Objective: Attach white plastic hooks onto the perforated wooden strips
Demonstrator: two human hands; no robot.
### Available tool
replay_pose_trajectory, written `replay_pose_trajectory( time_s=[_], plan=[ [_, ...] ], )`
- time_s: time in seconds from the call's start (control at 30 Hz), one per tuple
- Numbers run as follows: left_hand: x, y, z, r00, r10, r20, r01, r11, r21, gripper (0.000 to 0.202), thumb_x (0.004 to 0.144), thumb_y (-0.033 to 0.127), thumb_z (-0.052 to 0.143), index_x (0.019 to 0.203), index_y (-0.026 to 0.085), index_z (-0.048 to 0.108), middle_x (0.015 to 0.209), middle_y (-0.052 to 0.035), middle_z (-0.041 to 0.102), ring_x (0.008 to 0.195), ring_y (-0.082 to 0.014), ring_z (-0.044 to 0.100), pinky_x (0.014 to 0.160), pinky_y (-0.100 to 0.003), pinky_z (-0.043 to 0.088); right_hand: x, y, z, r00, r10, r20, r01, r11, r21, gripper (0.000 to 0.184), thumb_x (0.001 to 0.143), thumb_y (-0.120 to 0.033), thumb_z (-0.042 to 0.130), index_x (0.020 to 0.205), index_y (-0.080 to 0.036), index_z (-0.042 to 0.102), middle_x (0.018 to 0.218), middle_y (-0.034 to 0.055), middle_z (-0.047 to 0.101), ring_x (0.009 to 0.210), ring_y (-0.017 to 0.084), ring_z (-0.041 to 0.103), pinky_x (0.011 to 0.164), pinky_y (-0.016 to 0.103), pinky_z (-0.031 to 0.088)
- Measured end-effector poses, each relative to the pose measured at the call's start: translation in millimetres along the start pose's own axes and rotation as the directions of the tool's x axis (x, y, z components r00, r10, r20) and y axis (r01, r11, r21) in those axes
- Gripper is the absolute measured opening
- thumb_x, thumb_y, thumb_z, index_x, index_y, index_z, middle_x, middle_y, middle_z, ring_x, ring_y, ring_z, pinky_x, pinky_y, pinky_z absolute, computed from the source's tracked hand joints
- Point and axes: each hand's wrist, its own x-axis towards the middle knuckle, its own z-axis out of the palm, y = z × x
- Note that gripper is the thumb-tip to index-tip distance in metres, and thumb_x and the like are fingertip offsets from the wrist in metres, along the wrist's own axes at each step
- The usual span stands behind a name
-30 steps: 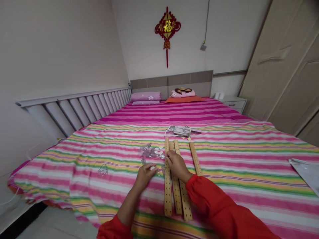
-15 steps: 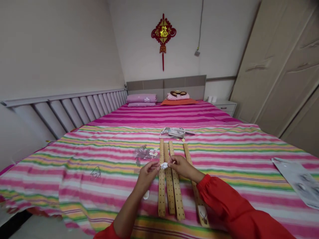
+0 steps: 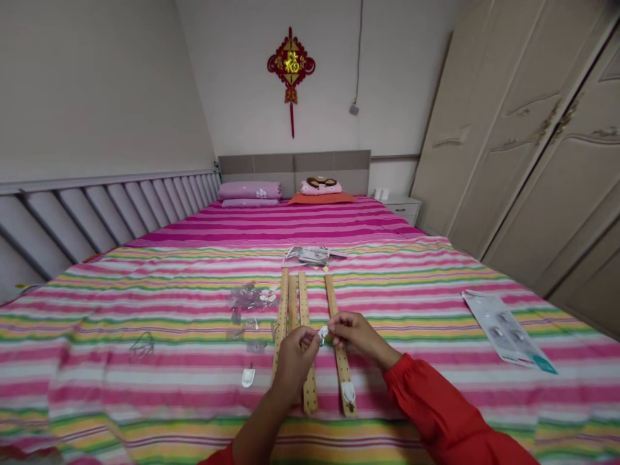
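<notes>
Four perforated wooden strips (image 3: 304,300) lie on the striped bedspread (image 3: 184,361), long axes running up and down the frame: three close together at centre, the fourth just right of them, its lower end slanting rightward. Below mid-frame, over the strips, the fingers of the left hand (image 3: 292,359) and right hand (image 3: 357,334) both pinch a small white piece (image 3: 323,333), which seems to tilt from upper right to lower left. A white part (image 3: 348,392) rests lengthwise on the fourth strip's lower end; a white cover (image 3: 248,377) lies at lower centre-left. At right, a clear blister pack (image 3: 508,332) slants from upper left to lower right; whether its bubbles are filled is unclear. Above the strips, a clear bag (image 3: 310,256) holds greyish items too blurred to name.
</notes>
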Motion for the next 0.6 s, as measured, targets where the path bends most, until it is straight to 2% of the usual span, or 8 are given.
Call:
replay_pose_trajectory(
  time_s=[0.07,0.13,0.2,0.27,0.33,0.43,0.5,0.6],
  plan=[
    [-3.7,6.8,4.4,0.986,0.161,-0.032,-0.149,0.957,0.247,0.011,0.08,0.021,0.053,0.076,0.019,0.064,0.073,-0.0014,0.065,0.074,-0.017,0.059,0.069,-0.029,0.042,-6.3,3.4,-2.0,0.999,0.027,-0.031,-0.025,0.998,0.065,0.031,0.059,-0.043,0.077,0.067,-0.016,0.063,0.049,-0.0038,0.063,0.044,0.009,0.057,0.047,0.021,0.044],
    [-7.6,14.5,8.4,0.949,0.317,-0.005,-0.281,0.85,0.446,0.012,0.081,0.017,0.053,0.076,0.02,0.063,0.074,-0.0012,0.065,0.076,-0.0176,0.058,0.073,-0.032,0.038,-11.0,6.9,-1.9,0.996,0.061,-0.066,-0.052,0.99,0.129,0.031,0.057,-0.042,0.079,0.067,-0.016,0.063,0.051,-0.0032,0.064,0.047,0.01,0.06,0.049,0.021,0.046],
    [-10.7,21.3,12.3,0.91,0.412,0.045,-0.367,0.752,0.547,0.012,0.082,0.017,0.054,0.076,0.021,0.063,0.075,-0.0009,0.065,0.077,-0.0177,0.056,0.075,-0.033,0.036,-14.3,10.4,-1.3,0.991,0.085,-0.099,-0.066,0.98,0.187,0.031,0.054,-0.039,0.082,0.066,-0.016,0.064,0.051,-0.0028,0.065,0.048,0.011,0.061,0.05,0.021,0.047],
    [-12.6,25.6,15.6,0.889,0.452,0.074,-0.409,0.711,0.572,0.011,0.083,0.019,0.055,0.077,0.021,0.064,0.076,-0.0008,0.065,0.078,-0.0178,0.056,0.077,-0.035,0.035,-17.3,13.7,-1.9,0.988,0.097,-0.117,-0.064,0.964,0.257,0.031,0.052,-0.036,0.084,0.065,-0.016,0.065,0.053,-0.0023,0.065,0.05,0.011,0.062,0.051,0.02,0.048],
    [-13.1,27.4,17.8,0.895,0.441,0.072,-0.408,0.742,0.532,0.01,0.084,0.022,0.056,0.082,0.023,0.066,0.081,-0.0012,0.066,0.082,-0.0184,0.056,0.08,-0.035,0.036,-20.8,16.4,-4.4,0.99,0.1,-0.103,-0.06,0.941,0.333,0.029,0.053,-0.034,0.085,0.067,-0.015,0.067,0.056,-0.0012,0.067,0.052,0.01,0.063,0.053,0.019,0.049],
    [-12.3,27.0,19.4,0.939,0.342,0.047,-0.338,0.884,0.322,0.013,0.082,0.024,0.059,0.091,0.026,0.068,0.092,-0.0029,0.066,0.091,-0.0193,0.058,0.082,-0.034,0.042,-27.1,19.2,-10.1,0.995,0.092,-0.039,-0.069,0.912,0.405,0.025,0.059,-0.032,0.083,0.073,-0.014,0.071,0.058,0.0001,0.069,0.054,0.009,0.063,0.057,0.018,0.051],
    [-11.5,26.1,20.8,0.971,0.233,0.052,-0.238,0.965,0.111,0.017,0.08,0.025,0.06,0.095,0.025,0.068,0.097,-0.0046,0.066,0.095,-0.0196,0.06,0.082,-0.032,0.046,-31.2,20.1,-13.2,0.996,0.083,0.013,-0.081,0.901,0.426,0.023,0.063,-0.031,0.081,0.075,-0.014,0.072,0.06,0.0009,0.069,0.055,0.009,0.063,0.057,0.017,0.05],
    [-10.8,25.9,24.8,0.995,0.054,0.089,-0.041,0.989,-0.146,0.021,0.077,0.029,0.063,0.095,0.021,0.068,0.098,-0.0062,0.068,0.09,-0.0191,0.063,0.078,-0.03,0.05,-36.7,20.2,-14.8,0.994,0.087,0.064,-0.107,0.889,0.444,0.023,0.067,-0.032,0.078,0.077,-0.012,0.072,0.064,0.0028,0.07,0.055,0.009,0.063,0.055,0.017,0.049]
  ],
)
